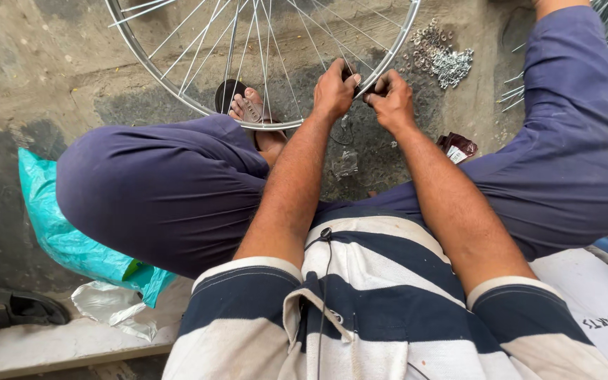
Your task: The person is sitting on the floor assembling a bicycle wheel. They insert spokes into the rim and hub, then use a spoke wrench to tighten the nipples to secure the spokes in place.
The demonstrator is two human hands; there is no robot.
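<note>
Wheel rim (177,98) with thin steel spokes (276,42) stood upright on the concrete ground (29,70), its bottom edge just in front of a sandalled foot (248,107). Left hand (335,90) and right hand (390,98) met at the rim's lower right, both pinched shut on it (whether on a spoke or a nipple, cannot tell). Small metal nuts (441,60) lay heaped nearby; a teal plastic bag (65,232) sat left.

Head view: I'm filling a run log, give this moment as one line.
left hand: grips wheel rim | right hand: pinching at rim beside it | pile of small metal nuts: on ground, beyond the rim
</note>
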